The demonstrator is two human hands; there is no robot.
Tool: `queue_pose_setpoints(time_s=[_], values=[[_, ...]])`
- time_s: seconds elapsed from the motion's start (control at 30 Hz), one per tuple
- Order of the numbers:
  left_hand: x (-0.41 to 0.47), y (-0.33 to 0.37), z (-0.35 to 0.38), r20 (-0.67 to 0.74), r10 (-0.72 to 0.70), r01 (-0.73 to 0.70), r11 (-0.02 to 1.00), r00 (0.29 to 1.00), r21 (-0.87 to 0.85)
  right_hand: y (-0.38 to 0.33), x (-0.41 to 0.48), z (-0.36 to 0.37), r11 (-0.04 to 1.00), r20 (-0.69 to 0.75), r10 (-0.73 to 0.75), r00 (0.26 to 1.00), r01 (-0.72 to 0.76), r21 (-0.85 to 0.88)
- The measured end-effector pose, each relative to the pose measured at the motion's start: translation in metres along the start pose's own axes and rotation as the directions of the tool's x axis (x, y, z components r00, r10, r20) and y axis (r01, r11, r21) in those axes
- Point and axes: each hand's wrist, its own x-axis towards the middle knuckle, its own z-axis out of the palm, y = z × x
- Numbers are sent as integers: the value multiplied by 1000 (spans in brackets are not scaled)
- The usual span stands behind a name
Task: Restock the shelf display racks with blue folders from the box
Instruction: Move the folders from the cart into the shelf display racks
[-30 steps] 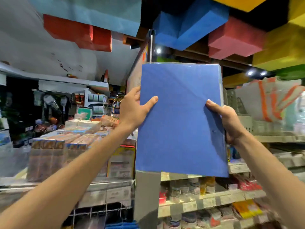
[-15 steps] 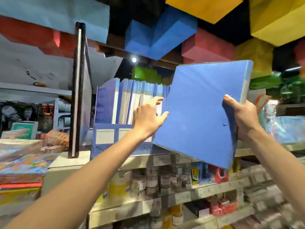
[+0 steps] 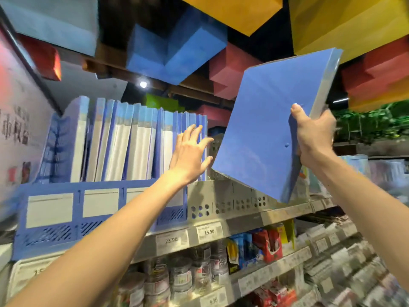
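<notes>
Fingers of my right hand hidden behind blue folder; sign cut off at left, txt blurred; jars too blurry to ID.

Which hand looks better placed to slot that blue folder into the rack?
Probably the right hand: it grips the blue folder above the grey rack. The left hand is open by the shelved folders.

Bare left hand, bare right hand, forearms bare, slender fingers
</notes>
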Motion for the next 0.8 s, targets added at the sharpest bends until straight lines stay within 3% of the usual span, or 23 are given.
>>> queue_pose_setpoints(time_s=[0.2,0.43,0.67,0.8], values=[[23,-5,36,61,28,-36,991,998,128,19,22,39,993,19,3,1000,-5,114],[41,-26,47,61,22,-38,960,998,276,53,51,84,985,137,25,990,-48,164],[40,-36,44,43,66,-78,909,997,409,72,65,119,958,221,111,969,-163,234],[37,-35,42,48,52,-68,891,997,450,85,63,127,976,221,53,974,-98,195]])
